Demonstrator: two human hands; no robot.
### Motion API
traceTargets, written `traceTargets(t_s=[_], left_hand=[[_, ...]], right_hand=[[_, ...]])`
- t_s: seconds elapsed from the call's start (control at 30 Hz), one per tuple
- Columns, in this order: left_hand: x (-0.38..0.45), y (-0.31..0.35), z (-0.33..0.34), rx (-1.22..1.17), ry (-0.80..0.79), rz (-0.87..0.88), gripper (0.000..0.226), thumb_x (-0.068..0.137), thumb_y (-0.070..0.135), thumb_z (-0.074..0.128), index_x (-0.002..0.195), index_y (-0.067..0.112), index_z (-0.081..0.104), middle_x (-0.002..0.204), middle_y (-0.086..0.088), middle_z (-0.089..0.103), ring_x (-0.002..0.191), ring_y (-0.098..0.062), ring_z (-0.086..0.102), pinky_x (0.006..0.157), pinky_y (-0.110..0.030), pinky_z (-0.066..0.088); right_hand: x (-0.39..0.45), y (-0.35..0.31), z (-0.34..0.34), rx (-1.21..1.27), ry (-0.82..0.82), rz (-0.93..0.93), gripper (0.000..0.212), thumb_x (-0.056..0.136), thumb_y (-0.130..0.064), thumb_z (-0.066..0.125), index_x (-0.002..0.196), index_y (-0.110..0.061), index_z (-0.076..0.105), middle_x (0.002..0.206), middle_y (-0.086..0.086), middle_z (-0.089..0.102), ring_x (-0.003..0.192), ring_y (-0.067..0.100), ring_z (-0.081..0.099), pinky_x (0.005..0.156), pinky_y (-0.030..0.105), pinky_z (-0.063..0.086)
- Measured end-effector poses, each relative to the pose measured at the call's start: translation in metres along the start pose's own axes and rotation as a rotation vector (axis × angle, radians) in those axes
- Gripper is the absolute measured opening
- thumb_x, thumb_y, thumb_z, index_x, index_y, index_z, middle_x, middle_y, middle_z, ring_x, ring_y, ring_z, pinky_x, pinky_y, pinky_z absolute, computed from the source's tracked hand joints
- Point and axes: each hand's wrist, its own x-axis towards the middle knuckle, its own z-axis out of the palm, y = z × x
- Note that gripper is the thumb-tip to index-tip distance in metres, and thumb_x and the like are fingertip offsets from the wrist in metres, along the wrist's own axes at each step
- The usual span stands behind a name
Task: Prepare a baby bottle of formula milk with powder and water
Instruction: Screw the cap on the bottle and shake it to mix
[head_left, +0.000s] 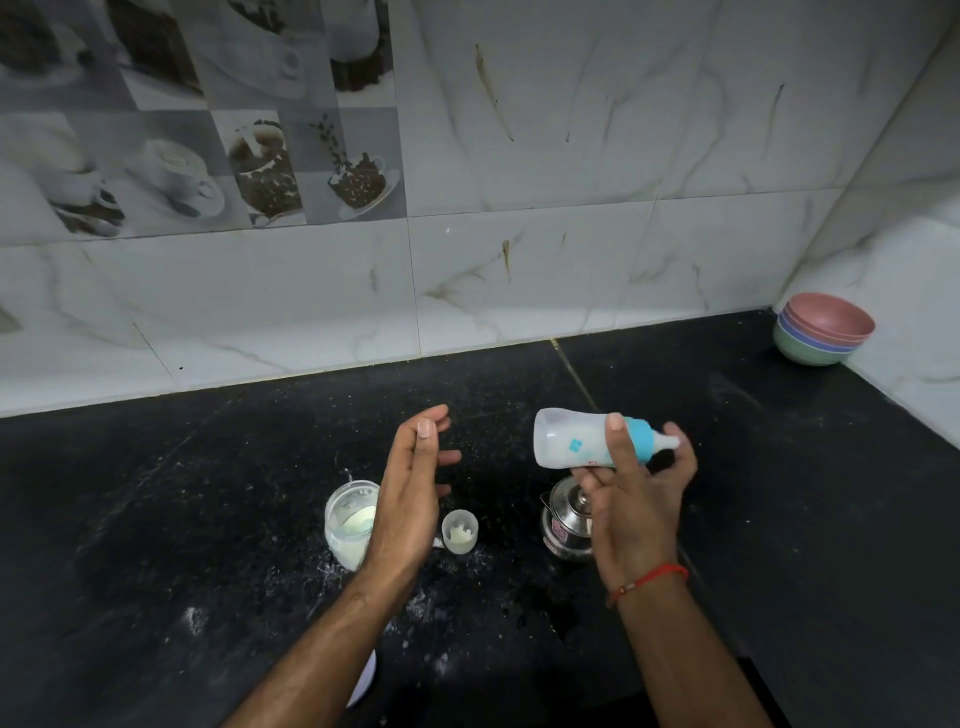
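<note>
Black worktop (208, 519): dark speckled stone is carrying everything, with white powder lying scattered near its front edge.
Bottle (569, 439): you are holding the baby bottle on its side in the air above the worktop's middle, base pointing left and teat pointing right; whitish liquid is showing through the clear body, and a blue collar (640, 439) is sitting just behind the teat.
Right hand (636, 512): your thumb and fingers are wrapping round the bottle at the collar end; a red thread is sitting on the wrist.
Left hand (410, 493): it is hanging free beside the bottle, fingers straight and loosely apart, touching nothing.
Powder jar (349, 525): an open clear jar holding white powder is standing left of centre, partly hidden behind your left hand.
Small cap (459, 531): a translucent cup is standing just beside the jar.
Steel pot (566, 525): it is sitting under your right hand, lid on.
Bowls (823, 330): a stack of coloured bowls is sitting in the far right corner against the tiled wall.
</note>
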Motion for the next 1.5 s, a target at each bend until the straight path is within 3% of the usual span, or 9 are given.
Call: traceTargets(t_s=[0.17,0.43,0.6,0.73,0.8,1.03,1.17,1.33,1.5], left_hand=[[0.0,0.0,0.002,0.003,-0.012,0.005,0.043,0.098,0.057,0.033,0.13,0.042,0.058,0.137,0.014,0.062,0.112,-0.014,0.068,0.092,-0.045,0.056],[0.001,0.0,0.001,-0.004,-0.01,0.006,0.044,0.099,0.057,0.033,0.131,0.04,0.059,0.136,0.016,0.062,0.111,-0.012,0.069,0.094,-0.046,0.056],[0.002,-0.001,0.001,-0.005,-0.013,0.009,0.044,0.099,0.057,0.033,0.13,0.04,0.06,0.137,0.016,0.062,0.112,-0.013,0.068,0.093,-0.045,0.056],[0.002,-0.001,0.002,-0.003,-0.013,0.012,0.042,0.1,0.057,0.034,0.128,0.042,0.061,0.138,0.016,0.062,0.112,-0.011,0.068,0.091,-0.041,0.056],[0.003,-0.002,0.002,0.003,-0.018,0.014,0.042,0.1,0.057,0.034,0.128,0.042,0.062,0.139,0.015,0.061,0.112,-0.01,0.068,0.091,-0.04,0.056],[0.002,-0.003,0.0,0.002,-0.018,0.02,0.042,0.1,0.057,0.034,0.127,0.042,0.063,0.138,0.014,0.061,0.111,-0.008,0.069,0.09,-0.038,0.056],[0.002,-0.002,0.0,-0.001,-0.021,0.018,0.044,0.1,0.057,0.033,0.128,0.041,0.063,0.139,0.014,0.06,0.111,-0.007,0.068,0.088,-0.034,0.054],[0.001,-0.002,-0.001,-0.003,-0.026,0.023,0.043,0.1,0.057,0.033,0.128,0.041,0.063,0.138,0.015,0.061,0.11,-0.006,0.068,0.088,-0.035,0.054],[0.001,-0.002,0.0,-0.009,-0.028,0.029,0.043,0.1,0.056,0.034,0.127,0.04,0.064,0.138,0.015,0.061,0.11,-0.007,0.068,0.086,-0.033,0.054]], right_hand=[[0.004,-0.004,0.006,0.007,0.039,-0.111,0.072,0.091,-0.012,0.075,0.144,-0.03,0.03,0.129,0.006,0.059,0.107,0.018,0.073,0.089,0.049,0.061],[0.035,-0.018,-0.001,0.549,-0.038,0.427,0.054,0.101,-0.033,0.064,0.141,0.002,0.055,0.133,0.028,0.065,0.121,0.039,0.065,0.08,0.045,0.065],[0.032,-0.013,0.009,0.021,-0.087,0.022,0.061,0.096,-0.022,0.071,0.147,-0.026,0.037,0.133,0.015,0.061,0.111,0.03,0.072,0.087,0.053,0.062],[0.034,-0.008,0.0,-0.811,-0.324,-0.652,0.079,0.084,-0.015,0.084,0.149,-0.031,0.041,0.139,-0.002,0.058,0.117,0.012,0.064,0.099,0.028,0.056],[0.034,-0.007,0.001,-0.888,-0.353,-0.707,0.079,0.084,-0.016,0.084,0.149,-0.03,0.042,0.14,-0.007,0.055,0.12,0.009,0.061,0.102,0.026,0.054],[0.046,-0.017,0.015,0.294,-0.07,0.291,0.047,0.098,-0.024,0.069,0.139,-0.009,0.051,0.13,0.02,0.066,0.12,0.037,0.066,0.082,0.052,0.064],[0.048,-0.021,0.018,0.497,-0.052,0.421,0.047,0.098,-0.03,0.068,0.133,0.001,0.059,0.129,0.028,0.066,0.11,0.041,0.068,0.078,0.048,0.065],[0.046,-0.018,0.023,0.168,-0.122,0.18,0.052,0.098,-0.025,0.069,0.143,-0.013,0.045,0.133,0.021,0.062,0.113,0.035,0.07,0.087,0.054,0.062],[0.047,-0.015,0.015,-0.631,-0.267,-0.544,0.082,0.085,-0.014,0.084,0.147,-0.039,0.038,0.129,0.006,0.062,0.112,0.023,0.069,0.096,0.038,0.059]])
